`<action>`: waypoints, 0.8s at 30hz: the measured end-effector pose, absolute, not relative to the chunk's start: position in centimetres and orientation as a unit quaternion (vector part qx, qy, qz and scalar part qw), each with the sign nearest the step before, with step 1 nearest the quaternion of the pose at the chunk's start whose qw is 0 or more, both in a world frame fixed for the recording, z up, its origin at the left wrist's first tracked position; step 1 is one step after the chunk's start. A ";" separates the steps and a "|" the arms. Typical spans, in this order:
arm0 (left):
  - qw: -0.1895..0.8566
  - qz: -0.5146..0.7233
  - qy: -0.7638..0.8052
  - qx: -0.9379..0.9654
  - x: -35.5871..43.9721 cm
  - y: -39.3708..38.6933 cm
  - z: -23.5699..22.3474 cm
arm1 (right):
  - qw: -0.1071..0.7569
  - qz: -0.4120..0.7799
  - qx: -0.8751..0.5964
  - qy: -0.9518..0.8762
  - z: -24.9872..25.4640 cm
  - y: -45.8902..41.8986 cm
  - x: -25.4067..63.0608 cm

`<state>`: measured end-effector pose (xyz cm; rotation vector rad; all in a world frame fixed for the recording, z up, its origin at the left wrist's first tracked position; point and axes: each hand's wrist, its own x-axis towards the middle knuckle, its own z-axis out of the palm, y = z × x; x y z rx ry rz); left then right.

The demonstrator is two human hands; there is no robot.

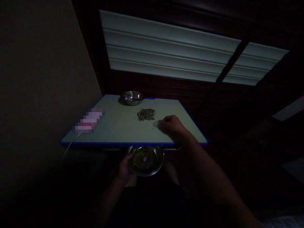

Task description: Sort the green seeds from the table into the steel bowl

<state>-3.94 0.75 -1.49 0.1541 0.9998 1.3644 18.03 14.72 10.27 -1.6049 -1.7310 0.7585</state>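
My left hand is closed on the rim of a steel bowl below the table's front edge, thumb over the lip. Inside that bowl lie small greenish grains and a dark item with a red and white label. Over the table, my right hand pinches a small clear, rounded piece that looks like thin plastic. A few loose grains lie at its edge. Just to its upper left is a spread pile of small brownish-green grains.
A second steel bowl stands at the back of the pale, blue-edged table. On the left lies a blurred-out phone-like device with a white cable. Behind are dark wooden panels with pale slats. The room is dim.
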 end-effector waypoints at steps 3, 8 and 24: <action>0.665 0.614 0.418 0.078 -4.0 0.8 -1.8 | 0.301 0.312 -0.601 -0.671 10.4 14.2 16.9; 0.665 0.626 0.398 0.081 -4.0 0.9 -1.9 | 0.271 0.351 -0.565 -0.695 10.7 13.2 15.3; 0.651 0.646 0.387 0.095 -3.8 1.0 -2.3 | 0.173 0.408 -0.476 -0.759 12.3 10.6 12.6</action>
